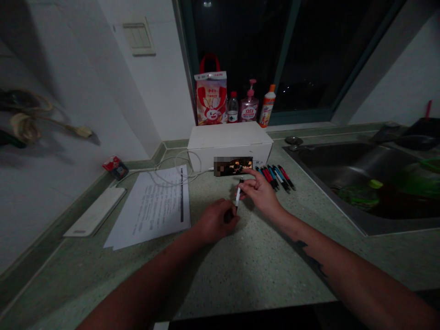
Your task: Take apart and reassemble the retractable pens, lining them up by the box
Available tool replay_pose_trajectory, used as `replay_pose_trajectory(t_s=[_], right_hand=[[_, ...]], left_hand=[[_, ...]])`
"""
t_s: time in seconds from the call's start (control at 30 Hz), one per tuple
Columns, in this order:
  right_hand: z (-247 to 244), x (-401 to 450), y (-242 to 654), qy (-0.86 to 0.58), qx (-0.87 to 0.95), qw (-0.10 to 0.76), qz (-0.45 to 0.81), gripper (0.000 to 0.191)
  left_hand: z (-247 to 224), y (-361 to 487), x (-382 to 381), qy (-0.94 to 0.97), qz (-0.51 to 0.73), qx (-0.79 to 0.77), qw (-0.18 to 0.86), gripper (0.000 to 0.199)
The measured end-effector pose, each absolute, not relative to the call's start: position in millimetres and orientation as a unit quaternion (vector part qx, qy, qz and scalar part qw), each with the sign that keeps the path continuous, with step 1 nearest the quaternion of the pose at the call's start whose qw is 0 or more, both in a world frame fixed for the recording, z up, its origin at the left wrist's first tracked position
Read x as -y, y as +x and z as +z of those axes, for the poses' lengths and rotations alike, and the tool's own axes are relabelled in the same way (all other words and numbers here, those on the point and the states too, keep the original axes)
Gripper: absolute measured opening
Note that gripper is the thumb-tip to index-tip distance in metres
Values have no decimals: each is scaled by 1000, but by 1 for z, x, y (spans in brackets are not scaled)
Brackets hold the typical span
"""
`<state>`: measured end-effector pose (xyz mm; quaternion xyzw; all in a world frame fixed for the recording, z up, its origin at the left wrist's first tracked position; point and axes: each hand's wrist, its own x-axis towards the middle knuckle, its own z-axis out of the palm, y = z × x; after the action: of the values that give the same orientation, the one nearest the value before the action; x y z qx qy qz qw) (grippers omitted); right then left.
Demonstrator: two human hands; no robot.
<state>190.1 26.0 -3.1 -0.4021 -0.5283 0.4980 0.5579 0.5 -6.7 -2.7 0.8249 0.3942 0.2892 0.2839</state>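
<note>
A white-barrelled pen [238, 196] with dark ends stands nearly upright above the counter, between my two hands. The fingers of my left hand [217, 221] are closed round its lower end. My right hand [260, 194] pinches the upper end between thumb and fingers, while its index finger reaches toward the phone. That phone [235, 167] leans sideways against a white box [230, 142], its screen lit and a cable at its left end. Just right of my right hand lies a row of several pens [275, 178] in red, blue, white and black.
Printed sheets [154, 206] lie to the left, beside a white power strip-like slab [96, 213] and a small red packet [116, 167]. Behind the box stand a bag [211, 98] and several bottles [250, 107]. A metal sink [343, 183] opens at the right.
</note>
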Motion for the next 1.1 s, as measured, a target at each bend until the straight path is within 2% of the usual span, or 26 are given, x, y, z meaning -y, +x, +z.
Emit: replay_pose_trajectory(t_s=[0.07, 0.13, 0.2, 0.27, 0.33, 0.43, 0.53, 0.6, 0.63, 0.8, 1.0, 1.1], right_hand=[[-7, -24, 186, -392, 552, 525, 515, 57], [-11, -24, 183, -387, 589, 494, 509, 45], [-13, -29, 188, -408, 603, 497, 472, 43], [-11, -38, 204, -485, 600, 506, 387, 46], [-5, -48, 229, -588, 604, 481, 239, 44], [4, -60, 272, -693, 600, 399, 35, 45], [4, -68, 305, -768, 564, 301, -45, 52], [0, -72, 316, -801, 555, 219, -48, 55], [-3, -74, 318, -805, 555, 205, -40, 53], [-12, -80, 303, -816, 543, 195, -34, 49], [-18, -75, 270, -810, 569, 144, -14, 94], [-17, -73, 267, -827, 547, 132, -5, 89]], left_hand=[[-3, -1, 5, 824, 305, -391, 275, 5], [-4, -3, 2, 830, 309, -379, 269, 4], [-5, -5, 0, 834, 309, -372, 266, 15], [-6, -7, -1, 829, 318, -377, 265, 28], [-7, -8, -2, 825, 322, -382, 265, 32], [-8, -8, -3, 827, 316, -381, 267, 30], [-10, -7, -3, 831, 308, -379, 267, 30], [-12, -7, -3, 835, 300, -377, 265, 30], [-13, -7, -3, 837, 297, -376, 264, 30], [-14, -8, -5, 838, 302, -372, 260, 30], [-11, -7, -5, 846, 307, -362, 242, 30], [-11, -7, -5, 845, 311, -371, 227, 31]])
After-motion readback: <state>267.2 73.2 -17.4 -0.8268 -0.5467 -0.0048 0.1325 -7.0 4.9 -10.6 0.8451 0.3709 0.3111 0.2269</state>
